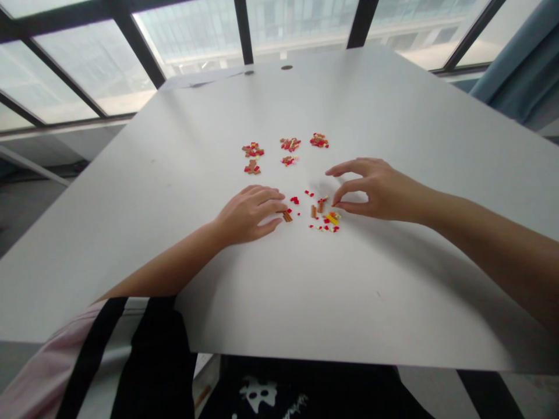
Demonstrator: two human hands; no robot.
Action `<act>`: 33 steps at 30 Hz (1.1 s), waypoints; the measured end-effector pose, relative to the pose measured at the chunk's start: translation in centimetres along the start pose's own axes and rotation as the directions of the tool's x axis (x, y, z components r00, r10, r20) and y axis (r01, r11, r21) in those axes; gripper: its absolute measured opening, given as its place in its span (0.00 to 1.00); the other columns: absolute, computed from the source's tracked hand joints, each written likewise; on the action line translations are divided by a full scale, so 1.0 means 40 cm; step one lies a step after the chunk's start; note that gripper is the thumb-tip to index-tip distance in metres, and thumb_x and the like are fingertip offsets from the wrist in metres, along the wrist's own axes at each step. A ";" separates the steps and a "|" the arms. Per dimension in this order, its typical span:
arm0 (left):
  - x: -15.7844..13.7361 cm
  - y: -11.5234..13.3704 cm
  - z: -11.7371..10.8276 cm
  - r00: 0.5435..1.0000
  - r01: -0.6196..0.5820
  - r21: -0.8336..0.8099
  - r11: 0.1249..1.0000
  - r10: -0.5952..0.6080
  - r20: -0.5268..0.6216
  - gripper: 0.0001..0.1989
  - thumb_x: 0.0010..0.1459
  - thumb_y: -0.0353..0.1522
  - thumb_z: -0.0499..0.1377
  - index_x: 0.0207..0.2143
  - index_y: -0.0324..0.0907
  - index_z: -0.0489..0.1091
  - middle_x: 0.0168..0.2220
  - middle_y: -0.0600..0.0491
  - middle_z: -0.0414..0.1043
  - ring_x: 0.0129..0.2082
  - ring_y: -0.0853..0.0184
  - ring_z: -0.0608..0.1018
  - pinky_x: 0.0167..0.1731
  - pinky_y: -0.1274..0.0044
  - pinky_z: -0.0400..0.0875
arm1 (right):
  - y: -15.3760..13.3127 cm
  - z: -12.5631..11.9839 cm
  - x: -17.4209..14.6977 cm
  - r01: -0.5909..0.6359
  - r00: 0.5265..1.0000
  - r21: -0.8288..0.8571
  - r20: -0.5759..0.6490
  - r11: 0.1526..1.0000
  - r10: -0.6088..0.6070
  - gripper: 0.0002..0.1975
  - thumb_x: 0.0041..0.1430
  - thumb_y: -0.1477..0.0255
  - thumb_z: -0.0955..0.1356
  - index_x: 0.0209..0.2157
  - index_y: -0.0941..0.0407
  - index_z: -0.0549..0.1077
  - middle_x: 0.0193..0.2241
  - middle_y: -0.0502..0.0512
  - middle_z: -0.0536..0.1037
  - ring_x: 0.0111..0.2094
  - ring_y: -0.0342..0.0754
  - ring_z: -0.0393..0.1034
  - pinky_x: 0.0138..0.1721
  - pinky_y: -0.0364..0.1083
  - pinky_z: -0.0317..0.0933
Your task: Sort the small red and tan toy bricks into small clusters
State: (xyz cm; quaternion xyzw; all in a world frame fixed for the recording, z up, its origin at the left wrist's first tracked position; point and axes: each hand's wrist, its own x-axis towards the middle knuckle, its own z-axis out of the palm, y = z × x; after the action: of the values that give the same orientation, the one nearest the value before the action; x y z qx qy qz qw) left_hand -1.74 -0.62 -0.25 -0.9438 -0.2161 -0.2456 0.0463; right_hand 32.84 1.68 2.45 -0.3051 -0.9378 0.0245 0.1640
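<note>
My left hand [253,216] lies low over the white table [279,291], its fingers apart. A brown toy brick [287,216] sits at its fingertips, between index finger and thumb; whether they touch it is hard to see. My right hand [373,189] hovers at the right of the loose bricks, thumb and index tips pinched together, the other fingers raised. Anything in that pinch is too small to make out. Near it lie two brown bricks [313,211], a yellow brick [332,219] and several tiny red and white pieces [325,228]. A few red pieces [294,200] lie between the hands.
Farther back are small piles of brown, red and pale bricks: a left pile [253,149] with a smaller pile [252,167] before it, a middle pile [290,144] with another [289,160] in front, and a right pile [319,140]. Windows stand beyond the table.
</note>
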 end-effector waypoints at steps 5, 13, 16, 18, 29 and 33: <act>-0.001 0.000 0.000 1.000 0.010 0.001 1.000 -0.010 0.000 0.10 0.72 0.34 0.59 0.52 0.42 0.75 0.54 0.43 0.82 0.58 0.57 0.82 0.59 0.63 0.76 | 0.013 -0.011 0.050 -0.097 0.995 -0.054 -0.043 0.994 0.095 0.09 0.65 0.66 0.69 0.36 0.47 0.84 0.58 0.60 0.81 0.55 0.63 0.77 0.61 0.65 0.63; -0.002 0.000 0.001 1.000 0.018 -0.009 1.000 -0.018 0.012 0.10 0.72 0.34 0.59 0.52 0.43 0.76 0.55 0.44 0.82 0.59 0.57 0.81 0.59 0.62 0.76 | 0.068 0.021 0.204 -0.293 0.944 -0.040 0.148 0.955 0.295 0.11 0.59 0.64 0.69 0.36 0.53 0.84 0.39 0.56 0.85 0.39 0.51 0.79 0.46 0.50 0.67; -0.001 0.001 0.001 1.000 0.005 -0.006 1.000 -0.005 0.006 0.11 0.72 0.34 0.59 0.52 0.43 0.75 0.55 0.43 0.81 0.58 0.56 0.81 0.59 0.62 0.76 | 0.068 0.036 0.246 -0.328 0.929 -0.071 0.159 0.942 0.335 0.13 0.60 0.64 0.70 0.40 0.54 0.85 0.41 0.56 0.85 0.40 0.52 0.78 0.46 0.51 0.65; 0.000 0.001 0.002 1.000 -0.008 0.000 1.000 0.008 -0.004 0.11 0.73 0.34 0.58 0.52 0.42 0.75 0.54 0.43 0.82 0.58 0.56 0.82 0.58 0.62 0.76 | 0.069 0.043 0.269 -0.349 0.921 -0.068 0.159 0.935 0.356 0.14 0.60 0.64 0.70 0.42 0.54 0.85 0.41 0.56 0.85 0.40 0.52 0.78 0.46 0.51 0.65; 0.002 0.002 0.003 0.999 -0.027 0.004 1.000 0.027 -0.019 0.10 0.73 0.34 0.59 0.52 0.42 0.75 0.54 0.43 0.82 0.57 0.56 0.82 0.58 0.63 0.77 | 0.104 0.074 0.320 -0.429 0.893 -0.034 0.133 0.903 0.429 0.11 0.59 0.64 0.71 0.40 0.52 0.84 0.36 0.54 0.85 0.39 0.53 0.79 0.44 0.51 0.67; 0.002 0.002 0.002 0.999 -0.028 -0.001 1.000 0.028 -0.027 0.10 0.73 0.34 0.59 0.52 0.41 0.75 0.53 0.42 0.82 0.57 0.55 0.82 0.57 0.62 0.77 | 0.112 0.085 0.327 -0.423 0.900 -0.023 0.102 0.906 0.423 0.12 0.59 0.63 0.70 0.40 0.52 0.84 0.37 0.55 0.86 0.38 0.52 0.78 0.44 0.51 0.67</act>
State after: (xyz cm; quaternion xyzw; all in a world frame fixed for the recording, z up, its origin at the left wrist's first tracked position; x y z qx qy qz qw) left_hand -1.59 -0.64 -0.28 -0.9434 -0.2019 -0.2578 0.0522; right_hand 24.32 13.12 2.41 -0.4996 -0.8566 0.0753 0.1051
